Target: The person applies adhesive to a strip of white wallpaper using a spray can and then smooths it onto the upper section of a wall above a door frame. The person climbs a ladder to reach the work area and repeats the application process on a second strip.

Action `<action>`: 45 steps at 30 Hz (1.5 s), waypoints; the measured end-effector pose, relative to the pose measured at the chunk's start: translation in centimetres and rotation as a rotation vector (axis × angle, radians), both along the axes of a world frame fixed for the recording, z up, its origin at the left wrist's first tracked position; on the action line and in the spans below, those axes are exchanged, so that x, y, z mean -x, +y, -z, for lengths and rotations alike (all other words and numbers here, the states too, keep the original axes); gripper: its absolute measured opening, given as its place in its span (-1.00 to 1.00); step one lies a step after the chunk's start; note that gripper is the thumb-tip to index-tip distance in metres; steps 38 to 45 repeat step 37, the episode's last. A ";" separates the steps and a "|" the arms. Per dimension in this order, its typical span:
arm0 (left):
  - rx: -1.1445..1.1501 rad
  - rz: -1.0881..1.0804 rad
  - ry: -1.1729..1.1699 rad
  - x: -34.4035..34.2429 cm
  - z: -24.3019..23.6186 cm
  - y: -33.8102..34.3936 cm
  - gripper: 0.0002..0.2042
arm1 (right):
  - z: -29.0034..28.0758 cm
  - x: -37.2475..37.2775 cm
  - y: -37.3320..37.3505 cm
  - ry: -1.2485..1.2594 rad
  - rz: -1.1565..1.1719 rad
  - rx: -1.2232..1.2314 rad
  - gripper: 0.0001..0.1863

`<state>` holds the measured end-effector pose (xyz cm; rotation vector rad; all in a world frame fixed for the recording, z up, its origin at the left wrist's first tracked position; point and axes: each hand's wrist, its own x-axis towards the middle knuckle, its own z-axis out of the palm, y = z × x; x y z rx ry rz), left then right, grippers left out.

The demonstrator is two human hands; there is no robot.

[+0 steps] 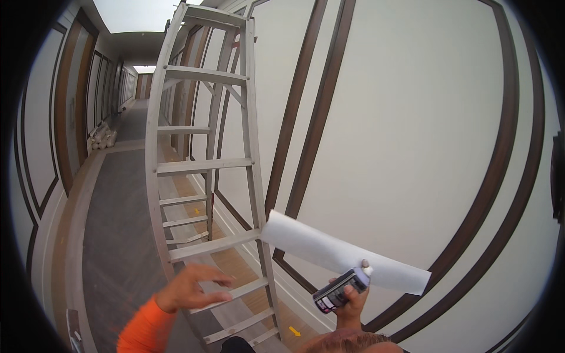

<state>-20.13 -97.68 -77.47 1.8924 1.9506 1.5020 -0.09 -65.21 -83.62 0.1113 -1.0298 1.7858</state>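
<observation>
My left hand (197, 288), in an orange sleeve, is held out at the lower part of a metal stepladder (204, 167). Its fingers are apart and nothing is in them; whether they touch a rung I cannot tell. My right hand (351, 305) is wrapped around a dark spray can (341, 289) with a white top, tilted up to the right. One fingertip is by the nozzle. Just behind the can spans a curved white sheet (347, 253), its left end at the ladder's side rail. What supports the sheet is hidden.
White wall panels (412, 135) with dark brown trim rise on the right. A grey-covered corridor floor (118, 217) runs away at left. Several pale rolls (103, 138) lie along the left wall. Yellow arrow markers (295, 332) mark the wood-toned floor edge.
</observation>
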 end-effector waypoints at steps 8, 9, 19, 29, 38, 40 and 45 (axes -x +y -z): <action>0.034 -0.009 -0.684 -10.8 7.6 10.8 -0.31 | -4.7 -2.5 1.6 -0.174 -0.336 0.062 0.08; -0.038 0.010 -0.704 -11.5 7.4 12.0 -0.30 | -4.9 -3.1 2.2 -0.203 -0.344 0.039 0.09; -0.372 -0.273 -1.207 -16.4 9.4 22.2 -0.58 | 1.3 0.8 13.3 -0.471 -0.885 -0.199 0.08; -0.565 -0.872 -0.993 -15.6 13.3 20.8 -0.65 | 2.3 9.8 21.1 -0.633 -1.211 -0.867 0.05; -0.759 -1.607 -0.825 -21.7 14.9 5.6 -0.52 | -1.4 21.7 15.9 -0.536 -0.747 -0.334 0.01; -0.759 -1.607 -0.825 -21.7 14.9 5.6 -0.52 | -1.4 21.7 15.9 -0.536 -0.747 -0.334 0.01; -0.759 -1.607 -0.825 -21.7 14.9 5.6 -0.52 | -1.4 21.7 15.9 -0.536 -0.747 -0.334 0.01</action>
